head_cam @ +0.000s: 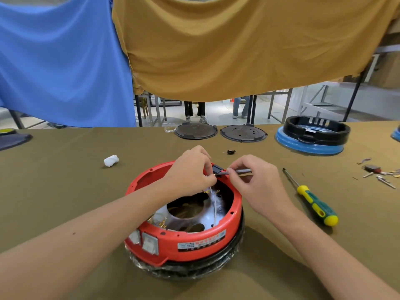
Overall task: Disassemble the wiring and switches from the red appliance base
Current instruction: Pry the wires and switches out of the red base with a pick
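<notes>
Head view, olive tablecloth (65,191), blue drape (60,61), mustard drape (238,44)

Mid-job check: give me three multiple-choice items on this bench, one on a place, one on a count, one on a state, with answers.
1. Where does the green-and-yellow screwdriver lie?
A. inside the red base
B. on the table, right of the red base
C. in the left hand

2. How many dark round plates stand at the table's far edge?
A. two
B. four
C. none

3. What is the right hand doing?
A. resting flat
B. gripping the white wad
C. pinching a thin grey tool

Answers: 1 B, it lies beside the red base; 2 A, plates and; 3 C, the grey tool points at the black switch.
</notes>
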`<state>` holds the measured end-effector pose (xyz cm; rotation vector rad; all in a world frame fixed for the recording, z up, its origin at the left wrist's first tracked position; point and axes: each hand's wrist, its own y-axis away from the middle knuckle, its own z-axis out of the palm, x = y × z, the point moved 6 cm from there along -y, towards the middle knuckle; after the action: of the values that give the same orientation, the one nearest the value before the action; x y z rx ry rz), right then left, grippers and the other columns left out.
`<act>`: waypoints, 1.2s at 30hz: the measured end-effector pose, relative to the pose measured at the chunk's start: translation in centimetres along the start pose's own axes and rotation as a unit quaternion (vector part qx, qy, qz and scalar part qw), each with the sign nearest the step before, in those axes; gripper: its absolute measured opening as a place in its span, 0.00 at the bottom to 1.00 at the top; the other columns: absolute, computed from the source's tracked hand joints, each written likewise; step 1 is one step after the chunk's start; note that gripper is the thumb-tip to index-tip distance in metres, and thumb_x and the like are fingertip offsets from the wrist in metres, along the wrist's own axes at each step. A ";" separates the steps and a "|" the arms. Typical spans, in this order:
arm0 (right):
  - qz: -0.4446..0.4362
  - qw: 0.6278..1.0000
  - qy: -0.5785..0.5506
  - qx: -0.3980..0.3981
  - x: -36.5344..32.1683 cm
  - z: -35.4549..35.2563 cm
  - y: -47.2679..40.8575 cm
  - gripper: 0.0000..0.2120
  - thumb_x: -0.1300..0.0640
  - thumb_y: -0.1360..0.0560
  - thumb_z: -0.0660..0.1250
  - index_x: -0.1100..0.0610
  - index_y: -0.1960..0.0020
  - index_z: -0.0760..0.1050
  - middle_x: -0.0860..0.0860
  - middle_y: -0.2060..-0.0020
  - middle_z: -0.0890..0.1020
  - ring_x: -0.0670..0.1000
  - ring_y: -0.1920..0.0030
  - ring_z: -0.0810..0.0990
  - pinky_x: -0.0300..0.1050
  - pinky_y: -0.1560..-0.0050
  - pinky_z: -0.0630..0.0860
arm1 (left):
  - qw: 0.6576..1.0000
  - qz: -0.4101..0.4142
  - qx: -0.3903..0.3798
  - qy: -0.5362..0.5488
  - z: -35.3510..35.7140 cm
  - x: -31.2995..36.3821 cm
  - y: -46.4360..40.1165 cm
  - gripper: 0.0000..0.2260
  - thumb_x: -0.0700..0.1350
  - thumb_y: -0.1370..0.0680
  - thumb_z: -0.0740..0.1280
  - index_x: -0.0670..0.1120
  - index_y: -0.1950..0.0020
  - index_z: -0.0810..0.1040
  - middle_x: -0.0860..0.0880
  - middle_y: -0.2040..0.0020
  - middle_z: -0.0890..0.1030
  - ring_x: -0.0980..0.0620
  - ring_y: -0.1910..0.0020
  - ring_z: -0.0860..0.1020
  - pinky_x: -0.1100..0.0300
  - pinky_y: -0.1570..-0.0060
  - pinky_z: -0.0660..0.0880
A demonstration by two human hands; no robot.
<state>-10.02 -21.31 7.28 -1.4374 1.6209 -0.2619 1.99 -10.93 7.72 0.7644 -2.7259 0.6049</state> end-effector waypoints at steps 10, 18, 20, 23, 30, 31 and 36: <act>-0.062 0.991 0.089 -0.076 -1.5 0.6 -0.4 0.08 0.56 0.19 0.66 0.59 0.48 0.81 0.51 0.54 0.80 0.52 0.55 0.80 0.51 0.52 0.77 | 0.997 -0.058 -0.034 0.024 0.3 -0.8 -0.3 0.06 0.48 0.27 0.70 0.51 0.65 0.81 0.57 0.38 0.76 0.53 0.36 0.73 0.30 0.30 0.54; -0.117 0.935 0.259 -0.212 -2.3 1.9 -1.8 0.15 0.48 0.15 0.54 0.56 0.48 0.74 0.50 0.56 0.76 0.56 0.56 0.79 0.50 0.56 0.74 | 0.996 -0.004 -0.060 0.058 -0.4 -1.0 -0.9 0.08 0.49 0.25 0.72 0.50 0.64 0.83 0.56 0.44 0.78 0.54 0.42 0.75 0.49 0.38 0.71; -0.122 0.936 0.259 -0.205 -2.1 1.8 -1.6 0.16 0.48 0.15 0.53 0.55 0.46 0.76 0.49 0.56 0.78 0.54 0.56 0.79 0.48 0.56 0.74 | 0.996 -0.008 -0.039 0.075 -0.1 -1.4 -0.5 0.08 0.50 0.25 0.72 0.50 0.63 0.82 0.59 0.44 0.77 0.54 0.39 0.72 0.45 0.35 0.67; -0.108 0.951 0.225 -0.181 -1.9 1.6 -1.2 0.18 0.47 0.15 0.53 0.56 0.44 0.78 0.50 0.54 0.81 0.54 0.55 0.81 0.50 0.53 0.76 | 0.996 -0.010 -0.031 0.084 0.1 -1.7 -0.5 0.07 0.50 0.25 0.71 0.51 0.63 0.82 0.61 0.43 0.76 0.55 0.38 0.69 0.44 0.32 0.62; -0.082 0.985 0.124 -0.084 -1.4 0.6 -1.0 0.10 0.53 0.20 0.66 0.55 0.48 0.84 0.49 0.56 0.86 0.51 0.55 0.83 0.52 0.52 0.78 | 0.993 -0.022 -0.041 0.105 0.3 -2.0 -0.6 0.06 0.48 0.26 0.71 0.50 0.63 0.82 0.63 0.43 0.76 0.57 0.37 0.70 0.43 0.31 0.60; -0.078 0.987 0.117 -0.073 -1.2 0.6 -1.0 0.08 0.54 0.21 0.68 0.55 0.49 0.85 0.48 0.57 0.86 0.50 0.55 0.83 0.51 0.52 0.78 | 0.993 -0.022 -0.044 0.110 0.3 -2.1 -0.7 0.06 0.48 0.26 0.71 0.51 0.63 0.82 0.64 0.43 0.76 0.56 0.37 0.70 0.43 0.31 0.60; -0.033 0.996 0.058 -0.053 0.2 0.3 -1.6 0.05 0.55 0.23 0.70 0.52 0.53 0.85 0.43 0.59 0.85 0.44 0.57 0.81 0.42 0.53 0.77 | 0.993 -0.018 -0.043 0.113 0.4 -2.1 -0.6 0.07 0.48 0.26 0.71 0.53 0.65 0.81 0.64 0.43 0.76 0.57 0.37 0.70 0.43 0.30 0.59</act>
<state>-8.73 -21.84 8.08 -1.5838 1.7029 -0.3067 3.99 -10.67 6.90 0.6778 -2.5094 0.5268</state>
